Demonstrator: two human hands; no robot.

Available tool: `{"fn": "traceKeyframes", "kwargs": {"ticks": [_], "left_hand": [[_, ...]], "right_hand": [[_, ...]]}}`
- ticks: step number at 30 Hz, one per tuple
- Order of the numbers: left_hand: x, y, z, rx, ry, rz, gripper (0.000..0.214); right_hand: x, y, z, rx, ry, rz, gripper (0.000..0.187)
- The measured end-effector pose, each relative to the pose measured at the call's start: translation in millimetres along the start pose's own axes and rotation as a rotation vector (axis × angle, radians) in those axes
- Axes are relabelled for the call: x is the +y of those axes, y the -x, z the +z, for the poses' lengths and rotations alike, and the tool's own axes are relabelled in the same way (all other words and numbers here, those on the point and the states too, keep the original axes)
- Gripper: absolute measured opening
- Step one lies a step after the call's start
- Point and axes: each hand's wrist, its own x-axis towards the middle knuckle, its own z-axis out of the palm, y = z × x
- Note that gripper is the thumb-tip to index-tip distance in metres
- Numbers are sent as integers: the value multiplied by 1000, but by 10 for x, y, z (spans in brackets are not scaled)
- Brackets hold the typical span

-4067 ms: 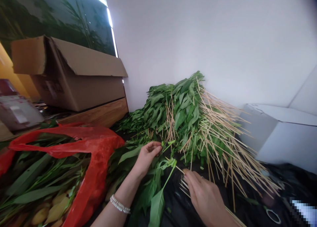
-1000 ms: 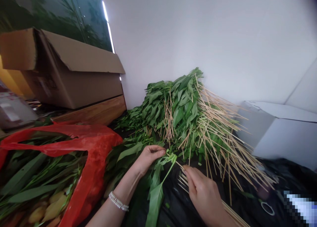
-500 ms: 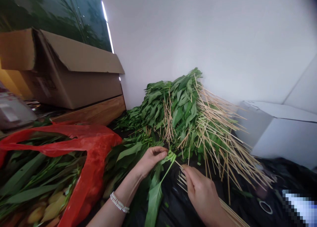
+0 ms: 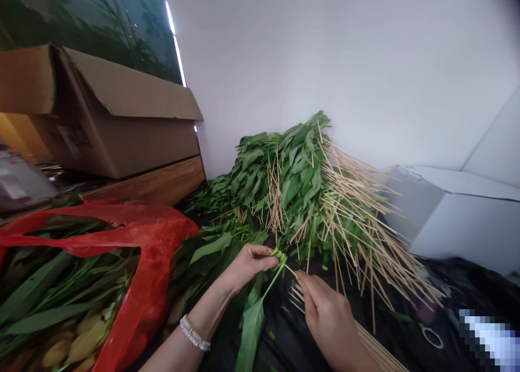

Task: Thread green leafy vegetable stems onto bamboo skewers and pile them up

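My left hand (image 4: 251,266) pinches the folded green stem of a leafy vegetable (image 4: 278,256), whose long leaf (image 4: 251,323) hangs down below. My right hand (image 4: 327,312) is closed on a thin wooden skewer (image 4: 291,271), its far end meeting the folded stem. Under and beside the right hand lie more loose skewers (image 4: 376,345) on black plastic (image 4: 292,337). Behind both hands rises a heap of skewered greens (image 4: 298,166), with many skewers (image 4: 365,209) sticking out to the right.
At left, a red plastic bag (image 4: 156,253) holds long leaves and some potato-like lumps. An open cardboard box (image 4: 134,139) stands behind it on a wooden surface. A white box (image 4: 459,215) is at right, near a white ring (image 4: 432,338). A pale wall (image 4: 345,52) closes the back.
My left thumb has shifted slightly along the folded stem, covering more of it. The skewer and right hand have barely moved, and the whole view has drifted a little.
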Motion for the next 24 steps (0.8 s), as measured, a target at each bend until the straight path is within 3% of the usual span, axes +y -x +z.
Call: {"fn": "traceKeyframes", "kwargs": {"ticks": [17, 24], "left_hand": [[-19, 21, 20, -13, 24, -10, 32], [-62, 36, 77, -130, -48, 36, 33]], "right_hand": [[-8, 22, 23, 15, -59, 15, 35], [-72, -31, 32, -19, -99, 41, 34]]}}
